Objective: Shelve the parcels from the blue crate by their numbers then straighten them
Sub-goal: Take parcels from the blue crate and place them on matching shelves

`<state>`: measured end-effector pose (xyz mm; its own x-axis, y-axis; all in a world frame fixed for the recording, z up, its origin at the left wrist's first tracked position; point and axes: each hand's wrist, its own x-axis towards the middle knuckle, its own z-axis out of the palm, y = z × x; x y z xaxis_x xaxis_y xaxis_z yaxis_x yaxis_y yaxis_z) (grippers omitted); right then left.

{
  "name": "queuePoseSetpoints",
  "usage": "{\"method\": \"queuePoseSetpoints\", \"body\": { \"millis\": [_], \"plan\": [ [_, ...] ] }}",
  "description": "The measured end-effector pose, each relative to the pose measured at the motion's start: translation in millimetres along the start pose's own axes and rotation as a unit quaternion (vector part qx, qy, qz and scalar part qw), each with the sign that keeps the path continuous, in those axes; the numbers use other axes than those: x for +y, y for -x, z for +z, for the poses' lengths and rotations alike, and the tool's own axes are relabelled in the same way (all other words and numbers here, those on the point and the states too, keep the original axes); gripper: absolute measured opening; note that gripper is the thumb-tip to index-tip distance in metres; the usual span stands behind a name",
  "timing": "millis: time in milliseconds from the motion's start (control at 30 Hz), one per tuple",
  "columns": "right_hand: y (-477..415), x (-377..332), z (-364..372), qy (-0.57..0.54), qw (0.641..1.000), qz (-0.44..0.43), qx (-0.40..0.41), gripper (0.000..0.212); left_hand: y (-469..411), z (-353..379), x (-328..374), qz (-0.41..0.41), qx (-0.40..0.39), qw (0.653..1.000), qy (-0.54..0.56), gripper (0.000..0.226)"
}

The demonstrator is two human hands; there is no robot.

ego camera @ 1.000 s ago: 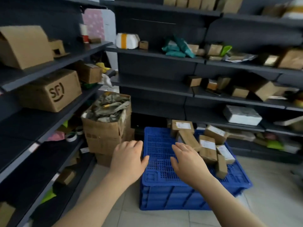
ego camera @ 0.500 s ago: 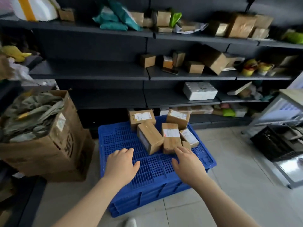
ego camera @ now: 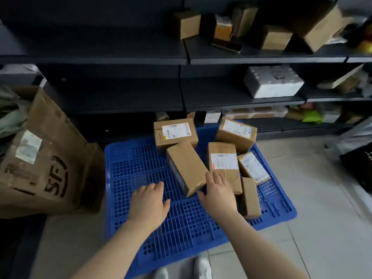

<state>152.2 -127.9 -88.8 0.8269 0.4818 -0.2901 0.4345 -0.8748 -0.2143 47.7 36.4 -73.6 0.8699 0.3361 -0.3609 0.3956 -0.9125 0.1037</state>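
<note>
A blue crate [ego camera: 136, 170] stands upside down on the floor with several brown cardboard parcels on its slatted top. A plain parcel [ego camera: 186, 168] lies tilted at the middle, and a labelled parcel [ego camera: 224, 164] lies just right of it. My right hand [ego camera: 218, 193] hovers with relaxed fingers over the gap between these two, holding nothing. My left hand [ego camera: 150, 204] is spread open above the bare blue slats to the left. More labelled parcels [ego camera: 175, 133] sit at the crate's far side, and a narrow parcel [ego camera: 250, 196] stands at the right.
Dark shelves [ego camera: 241, 57] run behind the crate, holding small boxes and a white foam box [ego camera: 273, 81]. A large open SF carton [ego camera: 46, 158] stuffed with bags stands left of the crate. A black crate [ego camera: 360, 166] is at the right edge. My shoes [ego camera: 202, 268] touch the tiled floor.
My view has dropped and closed in on the crate. Both hands reached forward; the right hand now sits over the near ends of the middle parcels.
</note>
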Motion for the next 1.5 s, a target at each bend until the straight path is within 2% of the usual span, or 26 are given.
{"method": "queuePoseSetpoints", "body": {
  "millis": [200, 300, 367, 433, 500, 533, 667, 733, 867, 967, 1133, 1400, 1500],
  "plan": [
    [-76, 10, 63, 0.040, 0.998, 0.026, -0.051, 0.102, -50, 60, 1, -0.047, -0.026, 0.998, 0.011, 0.064],
    [-95, 15, 84, 0.012, 0.996, 0.042, -0.073, 0.109, -61, 88, 0, -0.077, -0.041, 0.996, 0.031, 0.065],
    [-101, 19, 89, -0.028, 0.997, 0.042, -0.062, 0.106, -63, 100, 2, -0.090, -0.051, 0.993, 0.057, 0.065],
    [-102, 24, 89, -0.133, 0.986, 0.043, -0.087, 0.099, -64, 111, 2, -0.101, -0.056, 0.990, 0.085, 0.064],
    [-100, 26, 91, -0.279, 0.945, 0.062, -0.159, 0.089, -62, 120, 0, -0.107, -0.044, 0.984, 0.137, 0.061],
    [-99, 26, 93, -0.313, 0.929, 0.058, -0.188, 0.084, -60, 123, 0, -0.109, -0.037, 0.978, 0.172, 0.060],
    [-97, 30, 112, -0.300, 0.919, 0.032, -0.253, 0.050, -51, 134, -3, -0.154, -0.080, 0.944, 0.282, 0.076],
    [-96, 31, 121, -0.294, 0.917, 0.030, -0.268, 0.046, -50, 144, -7, -0.170, -0.090, 0.935, 0.297, 0.082],
    [-95, 33, 132, -0.311, 0.927, -0.031, -0.210, 0.059, -60, 159, -11, -0.184, -0.070, 0.912, 0.361, 0.090],
    [-92, 31, 131, -0.304, 0.931, -0.047, -0.197, 0.068, -66, 161, -8, -0.175, -0.038, 0.898, 0.402, 0.085],
    [-80, 21, 102, -0.279, 0.941, -0.117, -0.154, 0.061, -45, 138, -2, -0.158, 0.026, 0.891, 0.425, 0.064],
    [-40, -42, -1, -0.225, 0.938, -0.244, -0.097, 0.052, 40, 46, -18, -0.180, 0.171, 0.825, 0.509, 0.046],
    [-17, -85, -42, -0.239, 0.921, -0.292, -0.094, 0.050, 80, 6, -36, -0.205, 0.231, 0.808, 0.502, 0.050]
  ]
}}
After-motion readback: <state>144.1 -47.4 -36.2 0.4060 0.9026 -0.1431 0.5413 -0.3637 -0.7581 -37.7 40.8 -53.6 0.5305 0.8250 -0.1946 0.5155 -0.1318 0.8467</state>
